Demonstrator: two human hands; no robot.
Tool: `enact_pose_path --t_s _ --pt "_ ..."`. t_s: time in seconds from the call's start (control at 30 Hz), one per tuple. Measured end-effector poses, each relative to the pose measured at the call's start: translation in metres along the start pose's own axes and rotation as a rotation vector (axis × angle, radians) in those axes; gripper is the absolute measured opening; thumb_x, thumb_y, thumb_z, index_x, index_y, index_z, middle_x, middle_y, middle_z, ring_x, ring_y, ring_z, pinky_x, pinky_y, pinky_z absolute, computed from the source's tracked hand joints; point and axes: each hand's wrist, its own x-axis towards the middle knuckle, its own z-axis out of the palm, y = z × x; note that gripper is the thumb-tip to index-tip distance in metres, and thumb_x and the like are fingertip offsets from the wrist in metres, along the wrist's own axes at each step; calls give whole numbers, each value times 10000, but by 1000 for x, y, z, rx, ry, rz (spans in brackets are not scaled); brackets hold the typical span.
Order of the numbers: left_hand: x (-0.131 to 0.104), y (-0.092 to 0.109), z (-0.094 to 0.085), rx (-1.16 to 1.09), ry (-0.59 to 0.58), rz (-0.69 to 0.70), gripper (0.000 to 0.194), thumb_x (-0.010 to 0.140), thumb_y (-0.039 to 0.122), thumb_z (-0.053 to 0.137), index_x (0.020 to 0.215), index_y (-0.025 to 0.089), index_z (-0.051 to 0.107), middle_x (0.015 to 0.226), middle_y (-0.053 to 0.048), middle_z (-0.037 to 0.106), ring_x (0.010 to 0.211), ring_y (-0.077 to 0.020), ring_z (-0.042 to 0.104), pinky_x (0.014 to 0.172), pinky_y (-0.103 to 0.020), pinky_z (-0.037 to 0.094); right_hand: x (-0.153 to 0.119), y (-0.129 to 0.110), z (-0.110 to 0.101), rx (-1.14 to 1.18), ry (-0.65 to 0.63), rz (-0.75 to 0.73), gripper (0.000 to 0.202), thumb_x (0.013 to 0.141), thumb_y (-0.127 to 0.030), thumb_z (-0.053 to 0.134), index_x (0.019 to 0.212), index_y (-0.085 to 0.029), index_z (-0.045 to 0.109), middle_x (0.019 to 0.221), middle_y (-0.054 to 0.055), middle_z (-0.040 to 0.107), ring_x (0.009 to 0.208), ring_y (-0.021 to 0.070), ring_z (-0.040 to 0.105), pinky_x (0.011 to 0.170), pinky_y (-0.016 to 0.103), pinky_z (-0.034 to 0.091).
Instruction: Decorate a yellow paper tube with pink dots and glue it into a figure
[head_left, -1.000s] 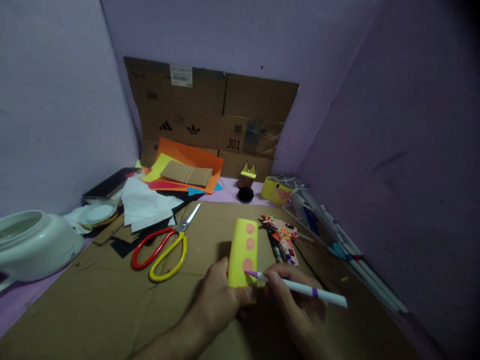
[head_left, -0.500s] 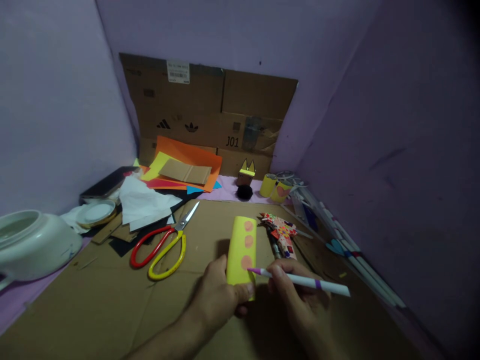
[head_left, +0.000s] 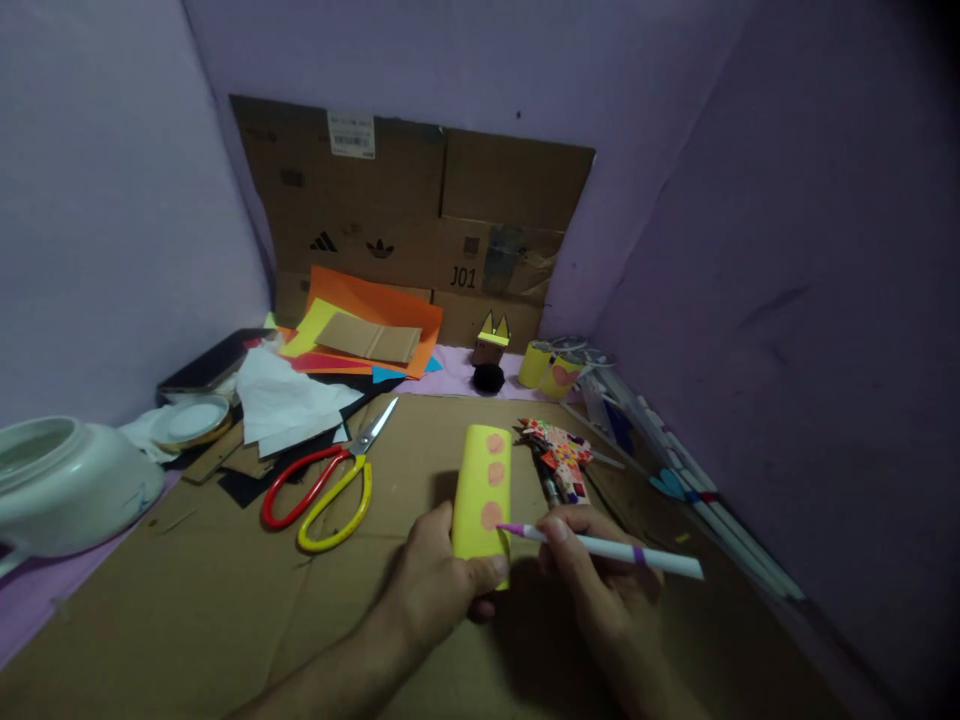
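My left hand [head_left: 442,575] is closed around the lower end of a yellow paper tube [head_left: 472,495], thumb in front. Three orange-pink dots run down the right part of the tube. Between the fingers of my right hand [head_left: 592,570] is a white felt-tip marker [head_left: 619,551] with a purple tip and band. Its tip is at the lowest dot; whether it touches the paper I cannot tell. Left of the tube lie scissors [head_left: 352,462] with one red and one yellow handle, blades apart. Just beyond my right hand are several pencils and a patterned paper piece [head_left: 562,455].
White paper [head_left: 289,400], an orange sheet [head_left: 427,335] and cardboard scraps pile up at the back left. A white pot [head_left: 82,500] stands at the left edge. Yellow rolls [head_left: 534,366] and a black ball [head_left: 488,378] sit at the back, long white sticks [head_left: 742,535] along the right wall.
The whole view has shifted slightly, with things appearing a little higher. Both hands keep their grips, and the marker tip stays by the lowest dot.
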Motion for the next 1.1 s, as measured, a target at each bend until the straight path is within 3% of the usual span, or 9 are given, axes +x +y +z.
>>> enact_pose_path --t_s 0.17,0.63,1.1 --pt "1 0 0 -15 -17 -6 358 537 171 689 869 115 567 650 -5 595 497 -116 545 392 -219 482 0 0 0 32 34 -2 311 827 -410 549 612 -194 608 479 -28 531 446 112 468 431 209 339" --pt "0 -3 0 -9 -21 27 372 531 203 705 868 116 575 651 -19 606 505 -124 553 391 -215 487 -1 0 2 -1 -68 -22 322 837 -413 540 621 -185 613 448 -25 507 409 113 435 399 215 298" --pt "-3 4 0 -10 -19 -6 404 509 211 696 876 118 555 651 -12 580 508 -126 546 411 -237 483 1 6 2 36 40 -11 305 830 -415 568 634 -186 617 465 -29 516 425 111 452 407 220 316"
